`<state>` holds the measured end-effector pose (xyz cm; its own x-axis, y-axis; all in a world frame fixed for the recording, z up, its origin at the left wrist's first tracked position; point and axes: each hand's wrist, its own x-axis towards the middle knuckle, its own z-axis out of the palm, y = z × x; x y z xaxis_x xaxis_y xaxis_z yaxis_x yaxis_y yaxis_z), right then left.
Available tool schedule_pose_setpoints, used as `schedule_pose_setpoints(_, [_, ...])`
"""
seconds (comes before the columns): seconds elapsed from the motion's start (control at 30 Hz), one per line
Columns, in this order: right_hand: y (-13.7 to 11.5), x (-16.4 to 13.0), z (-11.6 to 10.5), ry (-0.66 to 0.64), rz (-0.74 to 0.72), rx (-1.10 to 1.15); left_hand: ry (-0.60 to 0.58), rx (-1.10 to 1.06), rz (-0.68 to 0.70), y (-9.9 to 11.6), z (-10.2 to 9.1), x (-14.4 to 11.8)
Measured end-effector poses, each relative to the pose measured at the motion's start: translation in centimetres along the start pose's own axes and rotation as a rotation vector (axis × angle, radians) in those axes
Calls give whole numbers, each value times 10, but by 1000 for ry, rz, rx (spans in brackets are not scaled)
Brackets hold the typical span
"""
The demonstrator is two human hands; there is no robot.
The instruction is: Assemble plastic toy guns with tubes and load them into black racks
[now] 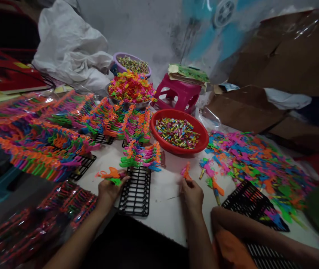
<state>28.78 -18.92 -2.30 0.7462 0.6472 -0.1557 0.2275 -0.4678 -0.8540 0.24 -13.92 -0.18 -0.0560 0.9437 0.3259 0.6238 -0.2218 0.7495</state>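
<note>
My left hand (109, 193) is closed on a small orange-and-green plastic toy (112, 174), beside the left edge of a black grid rack (135, 193). At the rack's far end, rows of similar bright toys (141, 154) stand upright; its near part shows bare slots. To the right of the rack, over the white table (165, 203), my right hand (193, 195) pinches a small orange-and-pink plastic toy (186, 172), blurred at its top. Several loose toys with tube-shaped ends (212, 175) lie just right of that hand.
A red basin (204, 140) holds many small tubes. Behind are a metal bowl of plastic pieces (131, 87) and a pink stool (178, 93). Filled racks (49, 145) stand left. A toy heap (254, 160), another black rack (249, 201) and another person's arm (254, 228) are right.
</note>
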Motion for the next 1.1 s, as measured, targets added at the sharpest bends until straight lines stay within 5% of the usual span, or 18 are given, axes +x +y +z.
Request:
schedule_pose_setpoints(0.1, [-10, -21, 13, 112, -14, 594, -11, 91, 56, -1, 4, 2])
schedule_pose_setpoints(0.2, [-27, -50, 42, 75, -42, 787, 0, 264, 108, -3, 14, 3])
schedule_pose_setpoints(0.37, [-34, -76, 92, -145, -184, 627, -8, 376, 128, -3, 29, 5])
schedule_pose_setpoints(0.5, [-30, -73, 102, -115, -296, 402, -26, 427, 102, 2, 29, 8])
schedule_pose_setpoints(0.73, [-32, -72, 105, 24, -834, 75, -72, 494, 46, 4, 25, 11])
schedule_pose_setpoints(1.1, [-32, -72, 107, -8, -697, 123, -92, 508, 29, -2, 21, 10])
